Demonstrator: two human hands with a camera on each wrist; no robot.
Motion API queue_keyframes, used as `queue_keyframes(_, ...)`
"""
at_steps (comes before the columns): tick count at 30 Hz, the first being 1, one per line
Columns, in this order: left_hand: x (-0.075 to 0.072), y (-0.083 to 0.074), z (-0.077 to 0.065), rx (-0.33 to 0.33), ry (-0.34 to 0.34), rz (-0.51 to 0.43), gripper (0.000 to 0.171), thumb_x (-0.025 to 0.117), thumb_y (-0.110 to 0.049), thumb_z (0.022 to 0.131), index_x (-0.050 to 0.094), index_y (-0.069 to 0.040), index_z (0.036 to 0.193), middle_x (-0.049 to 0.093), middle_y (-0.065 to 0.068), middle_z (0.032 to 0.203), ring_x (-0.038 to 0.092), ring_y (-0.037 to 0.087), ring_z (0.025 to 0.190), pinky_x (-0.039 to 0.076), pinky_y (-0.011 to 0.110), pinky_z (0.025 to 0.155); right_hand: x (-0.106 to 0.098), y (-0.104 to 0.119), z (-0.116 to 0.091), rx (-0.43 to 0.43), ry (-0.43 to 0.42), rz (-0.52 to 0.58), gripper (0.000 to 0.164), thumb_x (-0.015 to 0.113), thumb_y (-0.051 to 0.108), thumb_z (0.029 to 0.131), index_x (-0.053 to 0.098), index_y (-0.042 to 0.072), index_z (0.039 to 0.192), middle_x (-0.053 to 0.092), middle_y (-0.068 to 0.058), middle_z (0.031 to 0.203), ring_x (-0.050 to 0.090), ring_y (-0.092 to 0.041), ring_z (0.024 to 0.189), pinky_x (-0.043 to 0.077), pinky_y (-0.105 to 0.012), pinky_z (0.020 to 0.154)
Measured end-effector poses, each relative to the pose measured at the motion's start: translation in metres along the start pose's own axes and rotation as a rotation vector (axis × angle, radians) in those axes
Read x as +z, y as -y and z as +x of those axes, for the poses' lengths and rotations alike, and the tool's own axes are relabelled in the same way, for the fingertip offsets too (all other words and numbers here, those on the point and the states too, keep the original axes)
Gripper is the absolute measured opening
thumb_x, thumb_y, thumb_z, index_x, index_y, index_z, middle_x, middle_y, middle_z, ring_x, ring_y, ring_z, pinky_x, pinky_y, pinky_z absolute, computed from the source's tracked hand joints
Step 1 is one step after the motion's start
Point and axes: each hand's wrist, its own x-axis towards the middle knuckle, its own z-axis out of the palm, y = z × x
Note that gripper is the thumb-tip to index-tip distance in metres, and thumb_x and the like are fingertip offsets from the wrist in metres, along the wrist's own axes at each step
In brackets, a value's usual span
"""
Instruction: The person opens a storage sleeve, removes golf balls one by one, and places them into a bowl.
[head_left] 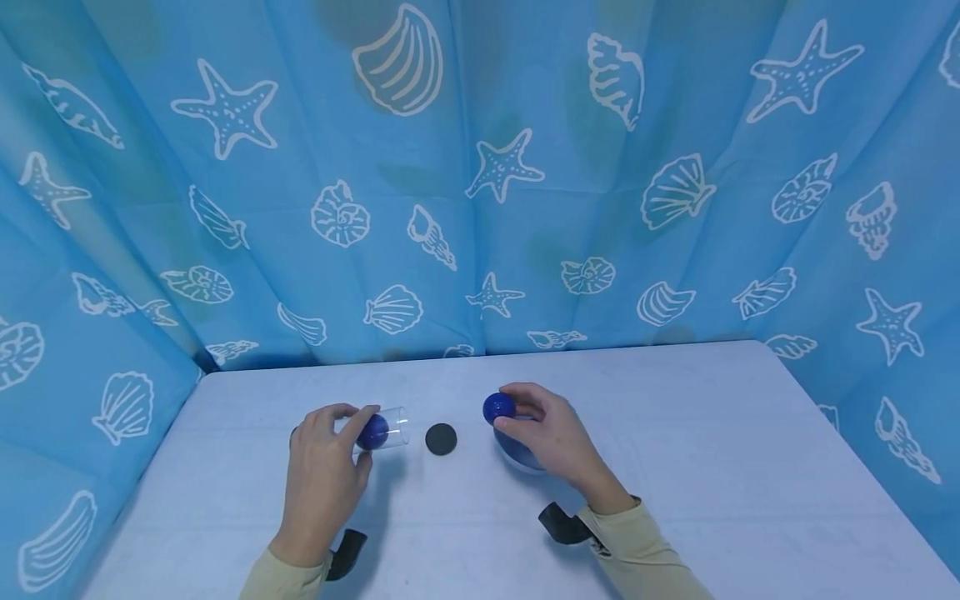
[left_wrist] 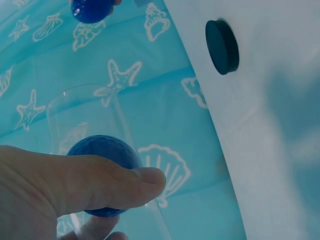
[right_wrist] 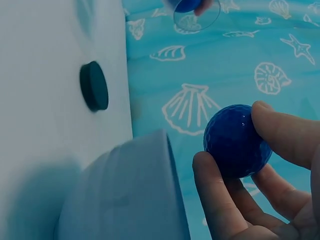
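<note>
On the left, my left hand [head_left: 322,475] grips a clear cylindrical jar [head_left: 398,423] tipped on its side, its open mouth towards the right. A dark blue golf ball [head_left: 373,432] lies inside that jar, partly covered by the thumb in the left wrist view. My right hand [head_left: 553,437] pinches a second blue golf ball [right_wrist: 235,142] between thumb and fingers. This ball is held at the left rim of a grey-blue bowl [right_wrist: 125,195], which stands on the table partly under the right hand. The bowl's inside is hidden.
Between the hands, a round dark lid [head_left: 441,439] lies flat on the white-covered table [head_left: 450,533]. Behind and at both sides hangs a blue curtain [head_left: 480,233] with white shells and starfish. Dark wrist mounts [head_left: 564,525] stick out below the hands.
</note>
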Motion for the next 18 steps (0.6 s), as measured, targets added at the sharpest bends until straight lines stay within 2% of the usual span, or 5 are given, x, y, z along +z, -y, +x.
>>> queue_keyframes(4, 0.0, 0.0, 0.0, -0.002, 0.0, 0.001, 0.052, 0.083, -0.004, 0.061, 0.067, -0.011, 0.11, 0.058, 0.016, 0.105, 0.05, 0.034, 0.104, 0.04, 0.053, 0.091, -0.004, -0.003, -0.002, 0.014, -0.024, -0.038, 0.041, 0.071, 0.028, 0.082, 0.057, 0.026, 0.12, 0.058, 0.003, 0.119, 0.056, -0.015, 0.108, 0.048, -0.037, 0.09)
queue_keyframes(10, 0.001, 0.0, 0.0, -0.003, 0.0, 0.002, 0.052, 0.083, -0.004, 0.062, 0.067, -0.011, 0.111, 0.058, 0.016, 0.106, 0.05, 0.034, 0.104, 0.04, 0.052, 0.091, -0.009, -0.009, -0.002, -0.002, -0.034, -0.07, 0.043, 0.071, 0.028, 0.081, 0.057, 0.022, 0.121, 0.057, 0.0, 0.119, 0.055, -0.015, 0.109, 0.049, -0.032, 0.089)
queue_keyframes(18, 0.001, 0.0, -0.001, -0.003, 0.004, -0.002, 0.052, 0.084, -0.005, 0.061, 0.067, -0.011, 0.11, 0.058, 0.016, 0.106, 0.049, 0.033, 0.104, 0.039, 0.052, 0.091, -0.012, -0.017, -0.002, -0.014, -0.034, -0.1, 0.043, 0.074, 0.026, 0.079, 0.058, 0.024, 0.118, 0.058, 0.0, 0.118, 0.059, -0.016, 0.105, 0.05, -0.032, 0.088)
